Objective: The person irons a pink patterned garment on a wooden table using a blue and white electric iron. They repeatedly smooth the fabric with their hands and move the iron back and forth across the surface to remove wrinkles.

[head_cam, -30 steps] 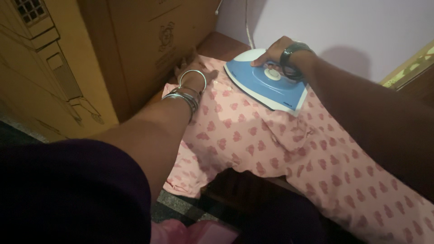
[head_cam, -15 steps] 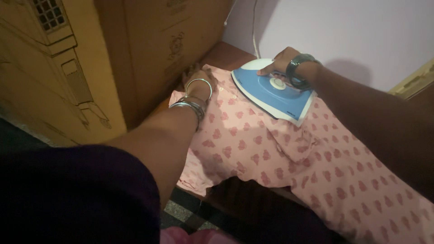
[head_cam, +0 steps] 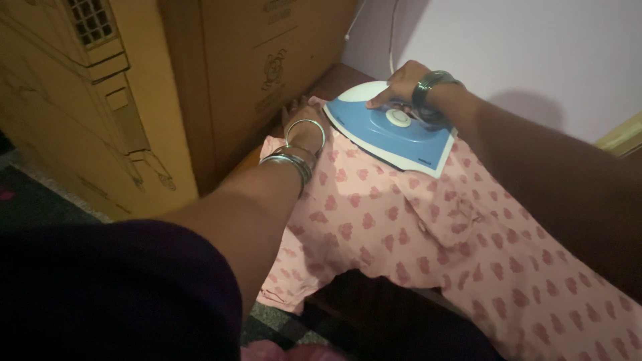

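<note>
Head: right hand (head_cam: 401, 83) gripping iron (head_cam: 391, 130)

Pink printed garment (head_cam: 428, 227) on wooden table (head_cam: 334, 81)

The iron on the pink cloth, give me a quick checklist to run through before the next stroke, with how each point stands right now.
1. Right hand grips the iron handle: ok.
2. Iron sits flat on the pink printed garment: ok.
3. Left hand presses the cloth's far edge, beside the iron's tip but apart from it: ok.
4. White cord runs up the wall behind, off the cloth: ok.
5. Cloth ahead smooth: not ok, folds near the placket.
6. Iron's heat setting: cannot tell.
</note>
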